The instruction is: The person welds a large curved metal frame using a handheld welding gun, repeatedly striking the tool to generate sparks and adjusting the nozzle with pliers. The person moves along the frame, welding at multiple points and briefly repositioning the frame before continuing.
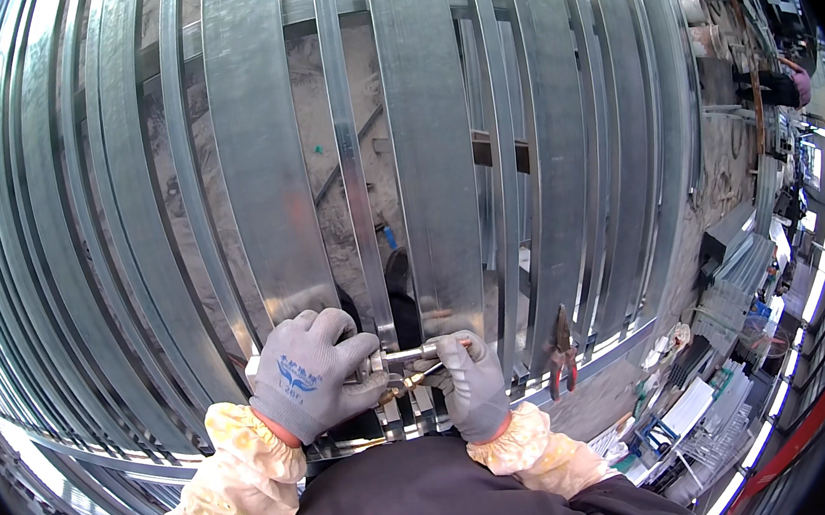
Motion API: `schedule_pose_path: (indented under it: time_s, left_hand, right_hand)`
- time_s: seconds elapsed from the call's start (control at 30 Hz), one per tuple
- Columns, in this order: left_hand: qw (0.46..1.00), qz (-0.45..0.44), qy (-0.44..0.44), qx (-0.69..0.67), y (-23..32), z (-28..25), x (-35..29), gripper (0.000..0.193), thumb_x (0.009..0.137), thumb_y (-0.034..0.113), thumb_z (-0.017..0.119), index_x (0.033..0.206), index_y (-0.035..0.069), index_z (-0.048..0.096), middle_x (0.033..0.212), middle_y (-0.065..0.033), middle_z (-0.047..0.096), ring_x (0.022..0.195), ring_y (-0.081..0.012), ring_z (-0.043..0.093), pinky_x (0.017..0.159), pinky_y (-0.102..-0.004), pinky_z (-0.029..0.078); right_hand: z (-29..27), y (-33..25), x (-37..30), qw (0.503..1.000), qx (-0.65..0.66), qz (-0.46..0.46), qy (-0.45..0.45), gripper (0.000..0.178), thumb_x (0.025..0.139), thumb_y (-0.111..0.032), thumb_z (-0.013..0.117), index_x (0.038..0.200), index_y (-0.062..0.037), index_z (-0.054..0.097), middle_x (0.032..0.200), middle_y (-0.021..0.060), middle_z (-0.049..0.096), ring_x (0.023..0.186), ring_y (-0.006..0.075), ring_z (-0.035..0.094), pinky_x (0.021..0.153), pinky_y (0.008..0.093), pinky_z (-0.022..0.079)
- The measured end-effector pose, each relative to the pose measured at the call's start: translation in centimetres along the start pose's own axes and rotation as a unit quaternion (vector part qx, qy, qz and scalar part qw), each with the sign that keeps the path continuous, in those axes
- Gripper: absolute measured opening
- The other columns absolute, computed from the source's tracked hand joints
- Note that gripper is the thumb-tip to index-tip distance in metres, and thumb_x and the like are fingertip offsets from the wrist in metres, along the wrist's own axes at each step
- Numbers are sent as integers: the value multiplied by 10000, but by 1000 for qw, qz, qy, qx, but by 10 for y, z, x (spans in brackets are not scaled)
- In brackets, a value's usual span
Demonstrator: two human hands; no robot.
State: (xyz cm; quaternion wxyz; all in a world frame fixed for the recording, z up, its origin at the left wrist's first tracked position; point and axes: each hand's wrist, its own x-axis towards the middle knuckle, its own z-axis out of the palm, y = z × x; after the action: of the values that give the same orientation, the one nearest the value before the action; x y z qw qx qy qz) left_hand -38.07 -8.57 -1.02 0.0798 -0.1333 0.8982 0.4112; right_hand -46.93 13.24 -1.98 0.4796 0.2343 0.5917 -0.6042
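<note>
My left hand (306, 377), in a grey work glove with a blue print, is closed around the left end of a silver rod-shaped metal tool (408, 355). My right hand (474, 389), also gloved in grey, grips its right end with curled fingers. A brass fitting (404, 387) sits just below the rod, between the two hands; its full shape is partly hidden by the gloves. Both hands are close to my body, over the near ends of long galvanized steel strips (259, 153). Right of my right hand, red-handled pliers (562, 354) lie across the strips.
The strips run away from me, side by side with gaps, over a crossbar (306, 7). Dusty floor and my dark shoe (397, 269) show between them. At right are stacked metal profiles (744, 258), buckets (704, 41) and a person (787, 87) farther off.
</note>
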Motion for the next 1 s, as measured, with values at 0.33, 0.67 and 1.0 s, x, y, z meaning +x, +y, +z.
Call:
schedule_pose_path:
  time_s: [0.33,0.67,1.0]
  left_hand:
    - [1000,6,16,10,-1,2,-3,391,633,397,858,915,153,742,879,-41,589,773,-236,609,671,-384,487]
    - [1000,0,13,11,-1,2,-4,285,727,392,779,905,176,721,920,-34,597,841,-242,629,696,-406,502]
    - [1000,-5,1,14,0,1,-3,276,726,381,779,902,177,723,920,-36,599,839,-240,631,700,-406,505]
  right_hand:
    - [-11,-56,1,898,-367,-242,-9,320,899,-101,727,1179,24,636,1059,103,689,984,170,668,878,323,551]
    - [47,-88,41,513,-771,-245,-286,298,901,-432,666,958,-147,730,910,35,713,880,265,687,784,406,525]
    - [51,-90,54,550,-766,-165,-291,255,969,-352,596,1004,-137,728,888,98,704,875,309,687,740,436,528]
